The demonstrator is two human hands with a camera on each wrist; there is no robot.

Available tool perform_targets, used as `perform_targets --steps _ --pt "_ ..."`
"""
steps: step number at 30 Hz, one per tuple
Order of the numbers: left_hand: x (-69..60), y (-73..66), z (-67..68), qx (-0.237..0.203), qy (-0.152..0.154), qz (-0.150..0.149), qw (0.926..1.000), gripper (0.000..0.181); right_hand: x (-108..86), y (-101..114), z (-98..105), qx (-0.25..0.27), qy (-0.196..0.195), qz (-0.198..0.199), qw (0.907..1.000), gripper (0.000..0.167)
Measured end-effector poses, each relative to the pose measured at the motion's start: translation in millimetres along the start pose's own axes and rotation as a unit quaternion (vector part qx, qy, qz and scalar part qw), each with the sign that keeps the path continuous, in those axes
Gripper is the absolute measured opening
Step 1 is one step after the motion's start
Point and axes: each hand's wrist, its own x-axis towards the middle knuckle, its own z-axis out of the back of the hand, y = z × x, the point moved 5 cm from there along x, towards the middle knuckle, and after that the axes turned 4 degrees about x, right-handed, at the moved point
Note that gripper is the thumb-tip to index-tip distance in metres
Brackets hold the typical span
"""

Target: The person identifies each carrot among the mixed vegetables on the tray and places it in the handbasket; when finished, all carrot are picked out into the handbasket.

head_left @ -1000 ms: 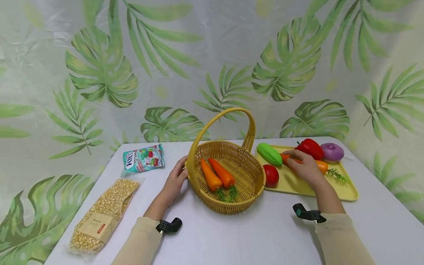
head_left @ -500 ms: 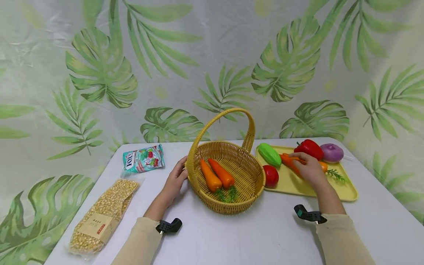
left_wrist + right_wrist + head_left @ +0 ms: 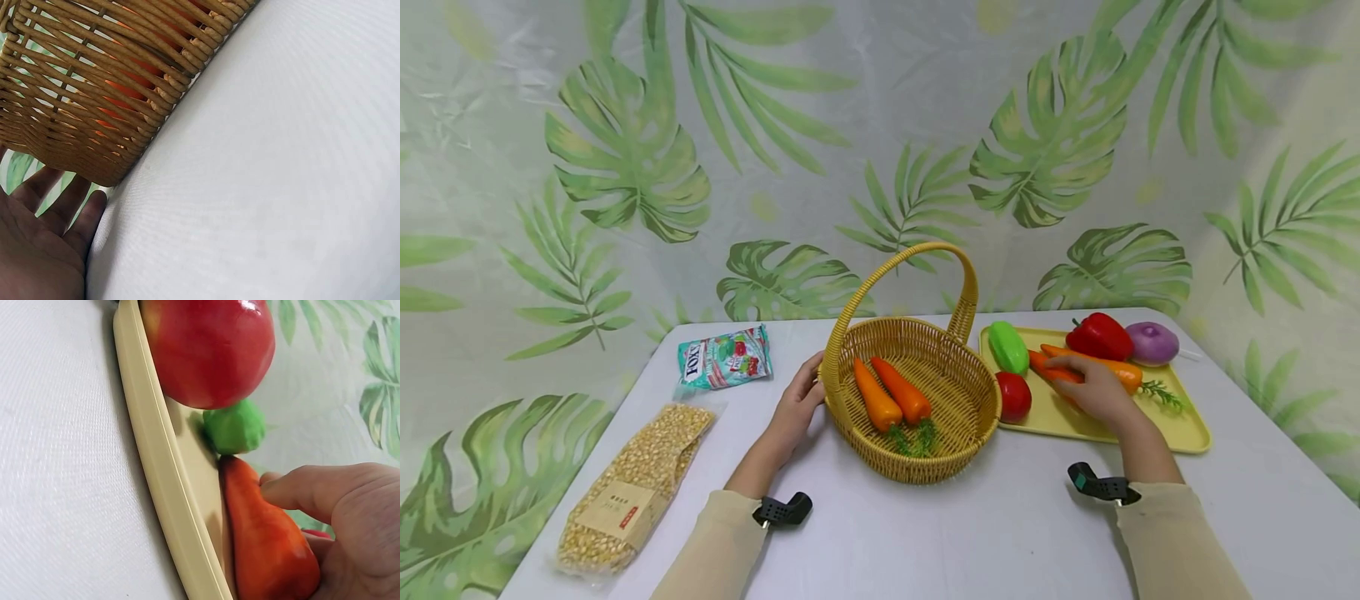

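Note:
My right hand holds an orange carrot over the yellow tray. In the right wrist view the thumb lies along the carrot's side, with the other fingers mostly hidden behind it. The carrot's tip is close to a green vegetable. Behind the hand lies a second carrot with a leafy top. On the left, my left hand touches the outside of a wicker basket near its handle base, fingers extended. Two carrots lie side by side in the basket.
A red round fruit or vegetable sits at the tray's near left corner. A red bell pepper and a purple onion-like vegetable are at its far side. Left of the basket lie a candy bag and a pack of corn kernels.
My right hand has taken hold of the carrot and shifted it slightly on the tray. The green vegetable has turned, pointing more toward me. The left hand and basket stay in place.

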Motion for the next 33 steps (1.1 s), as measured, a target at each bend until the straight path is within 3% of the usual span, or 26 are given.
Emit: perform_targets --steps 11,21,27,33 --pt "-0.5 1.0 0.4 0.0 0.002 0.005 1.0 0.053 0.0 1.3 -1.8 -0.013 0.021 0.009 0.9996 0.045" --pt "0.3 1.9 0.5 0.009 0.003 0.011 0.9999 0.052 -4.0 4.7 9.1 0.017 -0.012 -0.026 0.9994 0.043" --pt "0.5 1.5 0.5 0.009 0.005 0.007 0.9999 0.052 -8.0 8.3 18.0 0.073 -0.035 -0.018 0.9966 0.039" --pt "0.4 2.0 0.9 0.006 0.001 0.013 0.9999 0.052 -9.1 23.3 21.8 0.071 -0.042 0.0 0.9966 0.037"
